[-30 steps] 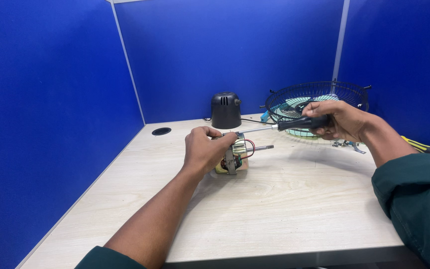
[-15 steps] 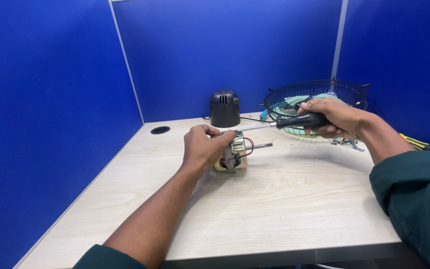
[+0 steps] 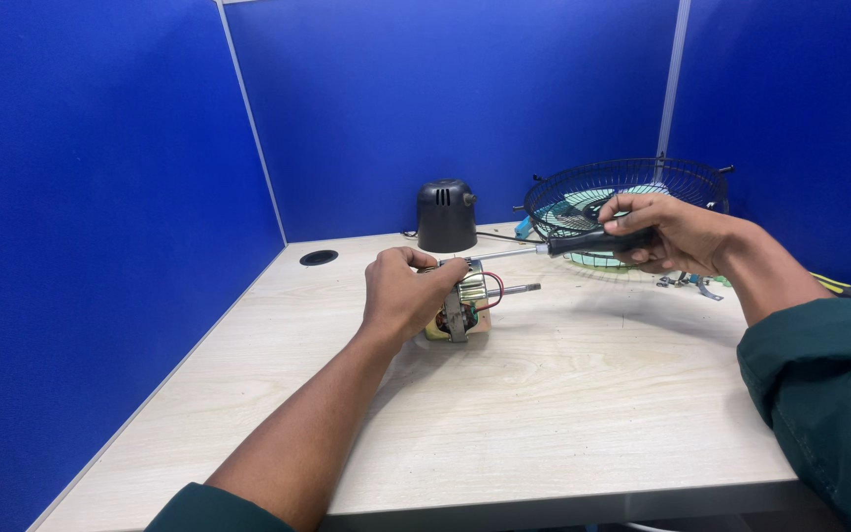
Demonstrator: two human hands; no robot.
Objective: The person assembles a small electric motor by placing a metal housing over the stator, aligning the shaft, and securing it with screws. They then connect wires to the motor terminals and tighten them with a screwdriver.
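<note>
Fingers (image 3: 435, 273) of the left hand (image 3: 401, 296) are clamping the fan motor (image 3: 465, 307) steady mid-desk (image 3: 563, 394) while the right hand (image 3: 667, 233) is gripping a screwdriver (image 3: 583, 242), levelling its tip at the motor's top.

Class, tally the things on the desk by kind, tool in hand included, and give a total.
Fan motor, held by the left hand: 1
Screwdriver, in the right hand: 1
Black motor cover: 1
Wire fan guard: 1
Total: 4
</note>
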